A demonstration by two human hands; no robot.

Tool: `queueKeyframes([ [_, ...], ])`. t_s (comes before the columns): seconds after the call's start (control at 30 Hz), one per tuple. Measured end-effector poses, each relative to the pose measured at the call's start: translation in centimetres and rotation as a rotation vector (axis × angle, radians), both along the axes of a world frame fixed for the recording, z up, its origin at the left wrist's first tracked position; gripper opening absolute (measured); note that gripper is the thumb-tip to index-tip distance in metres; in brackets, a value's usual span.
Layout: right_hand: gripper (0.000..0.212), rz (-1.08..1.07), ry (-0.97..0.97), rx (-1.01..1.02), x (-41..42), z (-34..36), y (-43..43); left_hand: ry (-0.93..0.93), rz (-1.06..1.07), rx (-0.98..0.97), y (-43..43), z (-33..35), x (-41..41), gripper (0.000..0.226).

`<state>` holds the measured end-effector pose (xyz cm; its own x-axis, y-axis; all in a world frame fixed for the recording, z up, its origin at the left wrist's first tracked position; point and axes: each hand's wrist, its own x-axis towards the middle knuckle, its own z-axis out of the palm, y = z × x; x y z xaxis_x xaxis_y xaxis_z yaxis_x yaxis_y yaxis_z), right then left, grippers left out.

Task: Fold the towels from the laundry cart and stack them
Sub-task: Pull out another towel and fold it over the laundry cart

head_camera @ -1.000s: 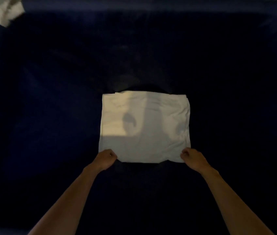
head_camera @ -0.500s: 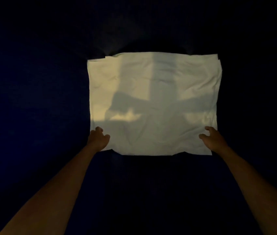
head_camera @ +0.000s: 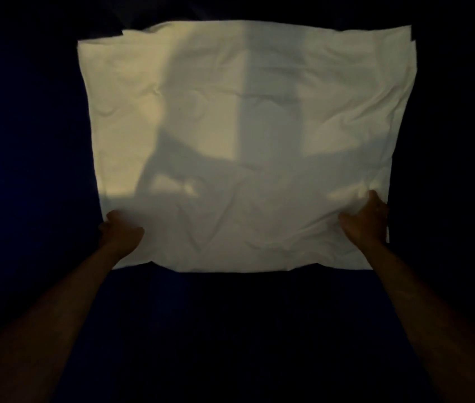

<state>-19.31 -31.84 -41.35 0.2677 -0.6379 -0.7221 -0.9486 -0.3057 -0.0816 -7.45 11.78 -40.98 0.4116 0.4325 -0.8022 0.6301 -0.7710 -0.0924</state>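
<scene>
A white towel lies spread flat and slightly creased on a dark blue surface, filling the upper middle of the head view. My left hand grips its near left corner with curled fingers. Over at the near right corner my right hand holds the cloth, fingers bent over the bunched edge. The far edge shows a second layer peeking out at both far corners. Shadows of my arms fall across the towel.
The dark blue surface surrounds the towel on all sides. The scene is dim, and nothing else shows in the frame.
The view has closed in on the towel, which now looks far larger. Both hands have slid from the near edge up onto the near corners.
</scene>
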Motion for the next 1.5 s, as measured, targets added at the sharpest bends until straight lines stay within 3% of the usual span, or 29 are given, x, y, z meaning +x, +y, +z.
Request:
queueKeyframes([
  [0.13,0.088,-0.079,-0.096,-0.13,-0.3,-0.7,0.9,-0.07,0.076,0.038,-0.3,-0.4,0.1,0.069],
  [0.33,0.08,-0.1,-0.076,-0.11,0.4,-0.8,-0.5,-0.11,0.155,0.05,0.1,-0.3,0.9,0.072],
  [0.57,0.056,0.019,0.117,-0.06,1.7,-0.9,-1.1,-0.096,0.32,-0.015,0.3,-0.3,1.4,0.065],
  [0.73,0.057,-0.015,-0.013,-0.032,0.8,-1.4,0.3,-0.114,0.369,-0.107,0.3,0.0,1.6,0.052],
  [0.9,0.05,0.165,-0.036,-0.225,0.0,-1.3,0.9,-0.15,0.344,-0.187,-0.1,0.1,1.3,0.048],
  [1.03,0.046,0.053,-0.089,-0.129,0.3,-1.3,0.4,-0.176,0.32,-0.152,0.0,0.0,1.6,0.047],
  [1.1,0.051,-0.078,-0.117,-0.099,0.9,-1.2,0.4,-0.177,0.319,-0.146,-0.3,0.1,1.7,0.048],
  [1.2,0.078,-0.203,-0.144,-0.089,1.2,-1.0,0.1,-0.191,0.334,-0.119,-0.5,0.3,1.8,0.052],
  [1.3,0.092,-0.328,-0.113,-0.047,1.3,-1.1,-0.9,-0.199,0.387,-0.099,-0.4,0.3,1.9,0.068],
  [1.43,0.05,-0.235,0.058,0.098,1.4,-0.9,-2.0,-0.156,0.405,-0.131,-0.8,-0.2,1.9,0.055],
  [1.5,0.052,-0.204,0.066,0.144,1.6,-0.9,-2.2,-0.136,0.417,-0.148,-1.0,0.0,2.0,0.052],
])
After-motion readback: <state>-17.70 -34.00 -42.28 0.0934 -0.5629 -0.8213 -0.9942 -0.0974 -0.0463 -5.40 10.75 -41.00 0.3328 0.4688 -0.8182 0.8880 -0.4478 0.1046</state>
